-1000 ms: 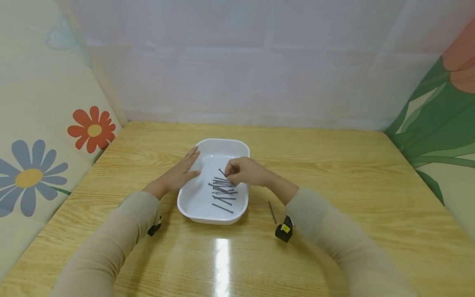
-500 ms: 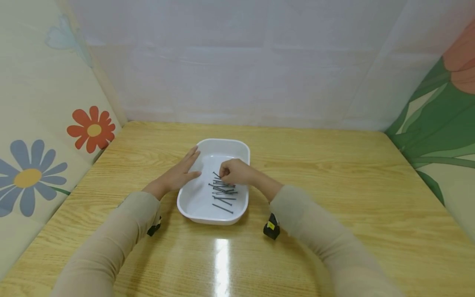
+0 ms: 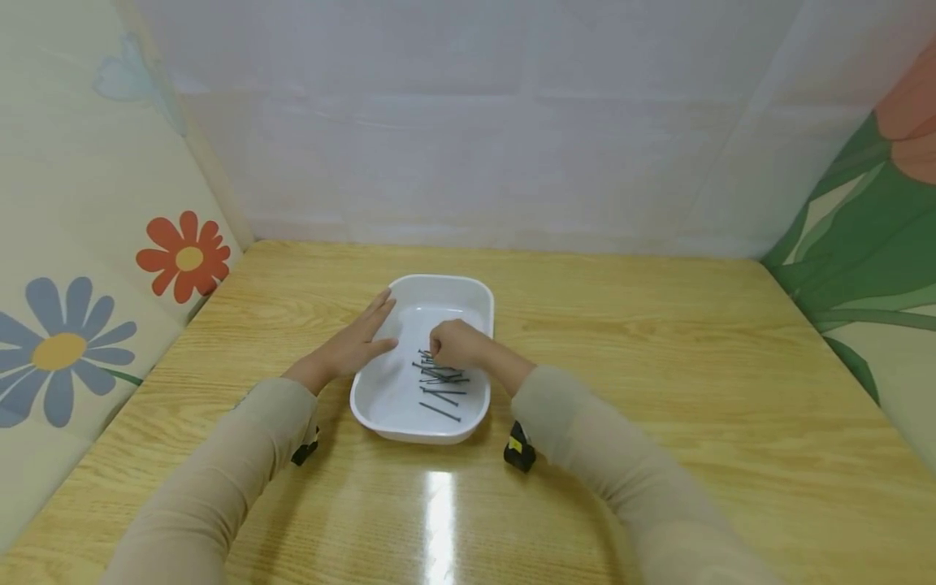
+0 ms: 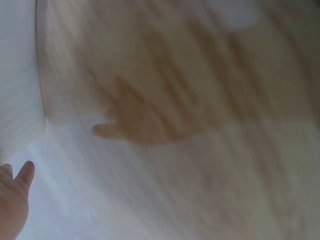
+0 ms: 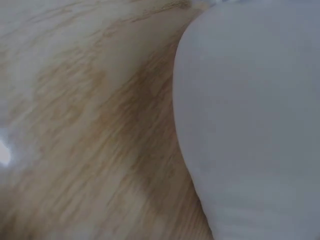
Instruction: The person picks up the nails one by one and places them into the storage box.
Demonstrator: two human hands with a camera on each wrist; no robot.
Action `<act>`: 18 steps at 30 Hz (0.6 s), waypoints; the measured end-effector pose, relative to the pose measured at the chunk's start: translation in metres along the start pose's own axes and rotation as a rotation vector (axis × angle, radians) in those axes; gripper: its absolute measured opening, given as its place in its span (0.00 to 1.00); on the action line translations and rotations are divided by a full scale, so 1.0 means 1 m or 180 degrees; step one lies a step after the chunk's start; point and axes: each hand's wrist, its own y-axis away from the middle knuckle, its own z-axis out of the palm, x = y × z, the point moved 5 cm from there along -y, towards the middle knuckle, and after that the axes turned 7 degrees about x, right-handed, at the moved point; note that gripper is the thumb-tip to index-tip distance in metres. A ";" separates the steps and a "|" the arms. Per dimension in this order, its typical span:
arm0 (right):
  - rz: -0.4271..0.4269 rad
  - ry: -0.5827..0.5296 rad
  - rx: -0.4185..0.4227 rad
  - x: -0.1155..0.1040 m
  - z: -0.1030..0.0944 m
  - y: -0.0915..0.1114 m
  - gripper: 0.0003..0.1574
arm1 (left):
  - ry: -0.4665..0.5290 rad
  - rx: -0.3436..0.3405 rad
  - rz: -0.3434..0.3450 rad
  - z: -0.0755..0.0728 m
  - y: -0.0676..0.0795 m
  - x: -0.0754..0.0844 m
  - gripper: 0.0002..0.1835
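Note:
A white rectangular tray (image 3: 380, 410) holds several dark nails (image 3: 441, 411), many of them bunched side by side. My left hand (image 3: 354, 345) lies with straight, spread fingers over the tray's left rim; part of this hand (image 4: 14, 202) shows low in the left wrist view. Inside the tray, my right hand (image 3: 461, 345) is curled at the far end of the bunch. It pinches a nail, though its fingertips and most of that nail are hidden under the hand. The right wrist view is filled by the tray's outer wall (image 5: 250, 110) and the table.
The tray stands on a wood-grain table (image 3: 658, 341). Black wrist devices (image 3: 519, 448) hang under both sleeves. A pale backdrop (image 3: 468, 146) rises behind the table, with flower-patterned panels (image 3: 66, 203) at the sides.
My right hand has moved left and slightly nearer with the nail, over the bunch. A loose nail on the table right of the tray is now hidden by the right arm. The left hand stays put.

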 end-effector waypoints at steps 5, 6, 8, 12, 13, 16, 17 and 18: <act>0.0201 0.0141 -0.0084 0.000 0.002 -0.001 0.08 | -0.0011 -0.0003 -0.0006 0.000 -0.001 -0.001 0.35; 0.0239 0.0180 -0.0111 0.000 0.002 -0.001 0.08 | -0.0013 -0.0006 -0.0007 0.000 -0.001 -0.001 0.35; 0.0234 0.0321 -0.0149 -0.002 0.002 0.000 0.08 | -0.0024 -0.0007 -0.0006 0.000 -0.001 -0.001 0.35; 0.0308 0.0497 -0.0246 -0.003 0.004 -0.001 0.04 | -0.0045 0.0002 0.0016 0.000 -0.001 -0.002 0.35; 0.0339 0.0513 -0.0265 -0.003 0.004 -0.001 0.02 | -0.0051 0.0001 0.0020 -0.001 -0.002 -0.002 0.35; 0.0428 0.0514 -0.0300 -0.002 0.006 -0.002 0.01 | -0.0045 -0.0011 0.0002 0.000 -0.002 -0.003 0.35; 0.0454 0.0503 -0.0303 -0.001 0.007 -0.002 0.01 | -0.0041 -0.0016 -0.0010 0.000 -0.002 -0.003 0.35; 0.0458 0.0509 -0.0317 -0.001 0.008 -0.002 0.02 | -0.0034 -0.0018 -0.0017 0.000 -0.002 -0.003 0.35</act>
